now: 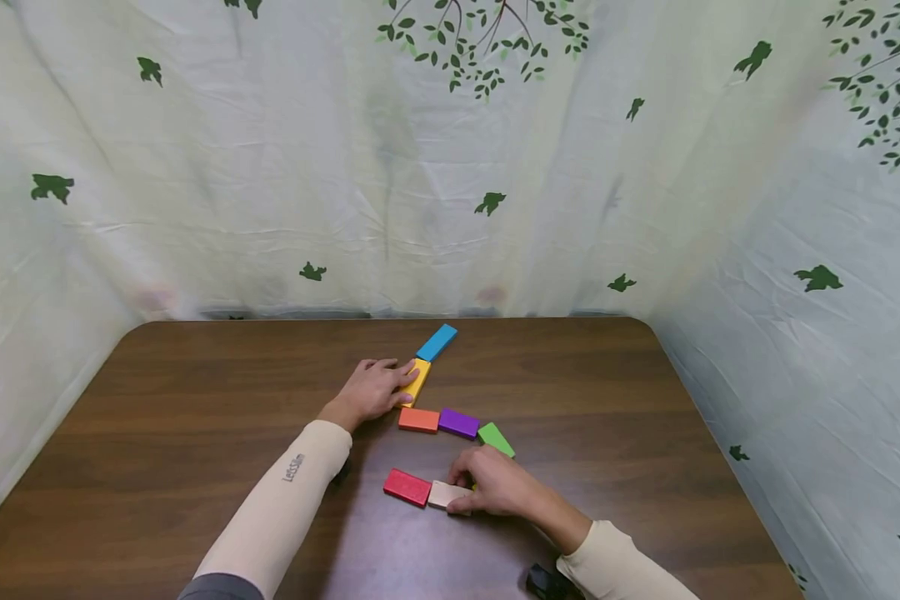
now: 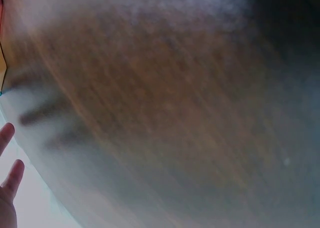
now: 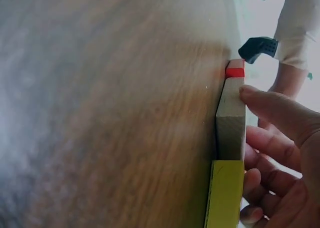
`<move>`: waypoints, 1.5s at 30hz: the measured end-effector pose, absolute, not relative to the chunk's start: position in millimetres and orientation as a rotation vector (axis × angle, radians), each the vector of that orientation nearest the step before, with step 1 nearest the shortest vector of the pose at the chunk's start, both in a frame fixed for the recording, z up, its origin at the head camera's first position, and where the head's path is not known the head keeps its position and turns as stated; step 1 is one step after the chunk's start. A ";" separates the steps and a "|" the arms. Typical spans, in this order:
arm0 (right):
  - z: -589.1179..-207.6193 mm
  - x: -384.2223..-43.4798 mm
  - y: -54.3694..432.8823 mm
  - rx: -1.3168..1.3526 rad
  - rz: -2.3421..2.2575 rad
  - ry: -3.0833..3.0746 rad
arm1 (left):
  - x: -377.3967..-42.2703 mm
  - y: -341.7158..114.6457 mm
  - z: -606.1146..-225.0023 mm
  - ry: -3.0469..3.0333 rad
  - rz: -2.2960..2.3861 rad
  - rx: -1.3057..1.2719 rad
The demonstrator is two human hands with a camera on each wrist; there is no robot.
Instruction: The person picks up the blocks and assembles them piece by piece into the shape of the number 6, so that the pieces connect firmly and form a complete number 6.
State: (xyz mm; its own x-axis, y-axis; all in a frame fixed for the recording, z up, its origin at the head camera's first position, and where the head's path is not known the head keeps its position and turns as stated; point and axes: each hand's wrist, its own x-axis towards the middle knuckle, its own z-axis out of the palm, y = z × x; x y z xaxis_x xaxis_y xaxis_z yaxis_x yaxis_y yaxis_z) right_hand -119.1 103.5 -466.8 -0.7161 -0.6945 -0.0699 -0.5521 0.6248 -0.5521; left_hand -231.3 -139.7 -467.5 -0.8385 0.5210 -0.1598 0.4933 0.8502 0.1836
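Flat coloured blocks lie end to end in a bent line on the table. My left hand reaches over the yellow block, with a finger and thumb resting on it. In the left wrist view only two outstretched fingers show. With thumb and fingers, my right hand pinches the plain wooden block along its long sides. A red block sits against its left end. At its other end is a yellow-green block, mostly hidden under my right hand in the head view.
A blue block continues the line beyond the yellow one. Nearer lie an orange block, a purple block and a green block. The brown table is surrounded by a pale curtain printed with leaves and birds.
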 end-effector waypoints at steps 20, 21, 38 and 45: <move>-466.0 -117.3 101.4 -0.851 -0.827 2.550 | -233.1 -136.1 -469.5 2.862 0.185 0.830; -466.1 -117.3 101.4 -0.854 -0.829 2.550 | -233.2 -136.2 -469.6 2.866 0.185 0.831; -472.6 -116.8 104.2 -0.911 -0.867 2.546 | -233.3 -138.2 -472.1 2.869 0.184 0.781; -473.7 -116.4 105.6 -0.928 -0.865 2.559 | -232.7 -137.1 -471.6 2.870 0.181 0.782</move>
